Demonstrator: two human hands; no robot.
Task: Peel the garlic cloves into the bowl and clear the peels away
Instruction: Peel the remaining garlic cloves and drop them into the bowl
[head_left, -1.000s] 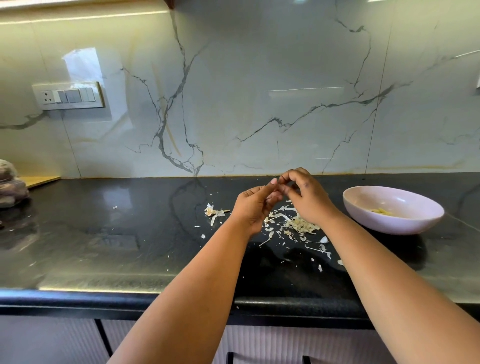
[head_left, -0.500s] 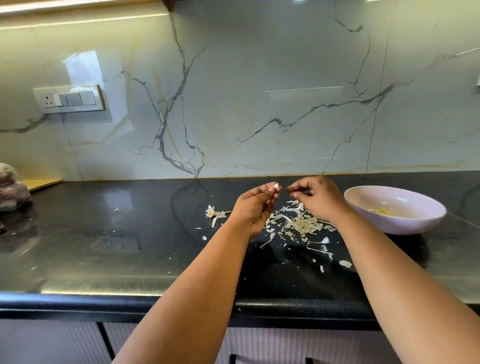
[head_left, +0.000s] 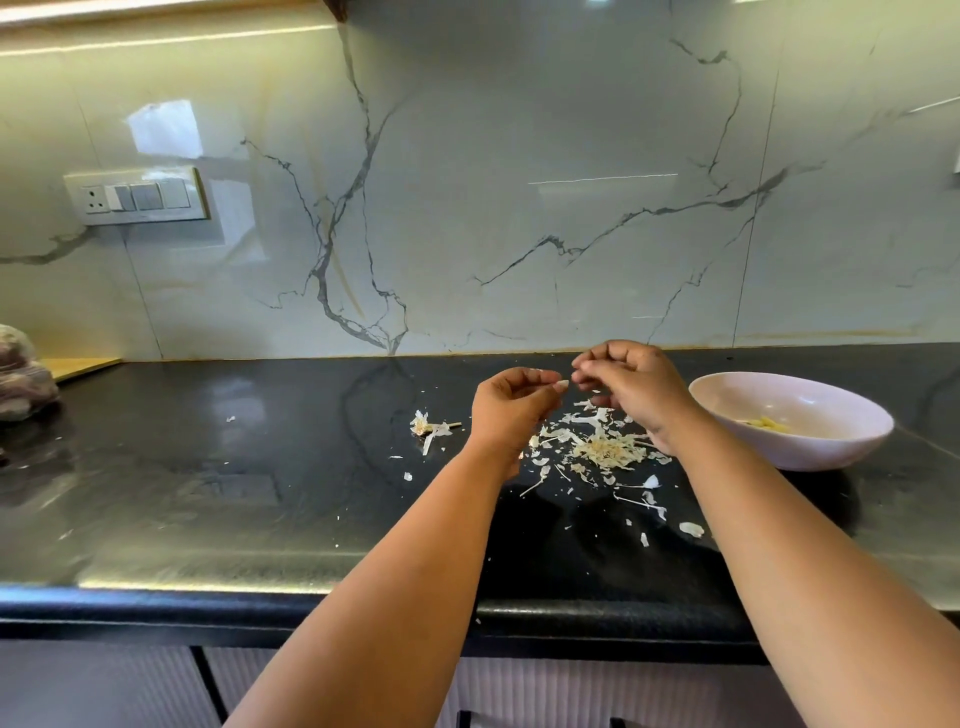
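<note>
My left hand (head_left: 511, 410) hovers above the black counter and pinches a small pale garlic clove (head_left: 561, 384) at its fingertips. My right hand (head_left: 631, 387) is just to the right, its fingers curled and its thumb and fingertips closing on the clove's tip. Below both hands lies a heap of dry garlic peels (head_left: 608, 449), with loose flakes scattered toward the front edge. At the right stands a pale pink bowl (head_left: 857, 415) holding a few peeled cloves (head_left: 769, 424).
A garlic stem with skin scraps (head_left: 428, 428) lies left of my hands. A bag of reddish produce (head_left: 21, 382) sits at the far left beside a wooden board (head_left: 85, 366). A switch panel (head_left: 137, 196) is on the marble wall. The counter edge (head_left: 363, 603) runs along the front.
My hands were joined on the clove, then my right hand pulled away to the right. It has now come back to the clove, and both hands are slightly higher.
</note>
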